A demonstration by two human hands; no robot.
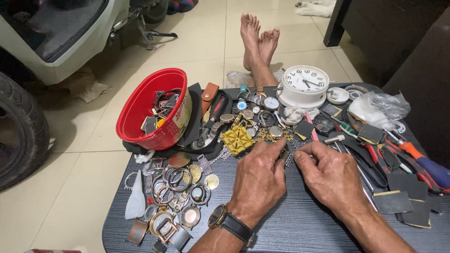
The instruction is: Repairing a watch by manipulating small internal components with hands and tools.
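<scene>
Both hands rest at the lower middle of the frame on the table [290, 225], the left hand [259, 180] just beside the right hand [330, 175], fingertips meeting over a small metal watch band piece [287, 154]. Left of them lies a cluster of watch cases [171, 197]. Above that sits a bowl [150, 110] with parts in it. The clock [304, 84] stands at upper middle, bare feet [258, 40] behind it. Screwdrivers and pliers [403, 157] lie at right.

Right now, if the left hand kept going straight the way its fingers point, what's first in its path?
Probably the yellow gear-shaped piece, just ahead of the left hand, with loose watch faces beyond it. The fingertips already pinch a small metal part, so depth between them is hard to judge.
</scene>
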